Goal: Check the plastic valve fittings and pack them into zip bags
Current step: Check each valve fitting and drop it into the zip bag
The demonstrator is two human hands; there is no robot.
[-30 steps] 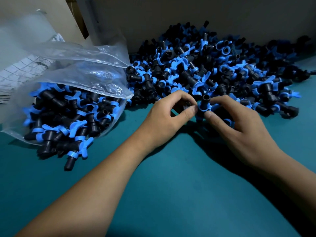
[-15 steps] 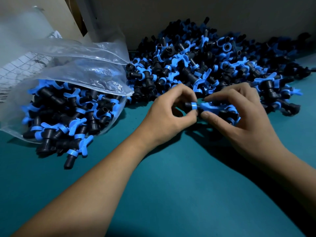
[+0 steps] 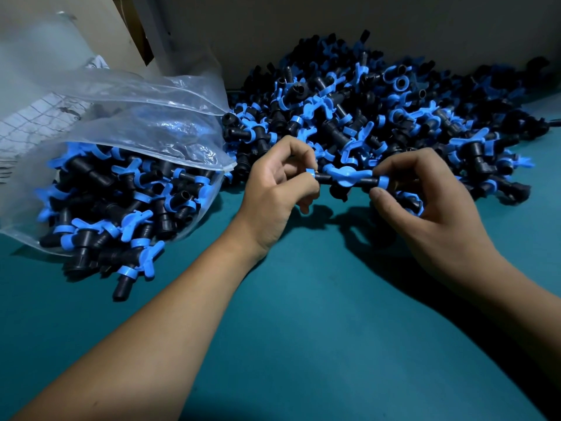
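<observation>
A black valve fitting [image 3: 347, 179] with a blue handle and blue end rings is held level between my hands, just above the teal table. My left hand [image 3: 277, 189] pinches its left end and my right hand [image 3: 425, 202] pinches its right end. Behind them lies a big loose pile of the same fittings [image 3: 379, 110]. At the left lies a clear zip bag [image 3: 145, 138], its mouth open toward the pile and stuffed with fittings. Several fittings stick out of the bag's near edge [image 3: 127, 262].
The teal table [image 3: 303, 329] stretches from the pile to the near edge. A grey wall [image 3: 273, 25] backs the pile. White printed sheets [image 3: 39, 117] lie behind the bag at far left.
The fitting has been drawn out of the pile's edge and turned from upright to level. My hands have moved apart, one to each end of it.
</observation>
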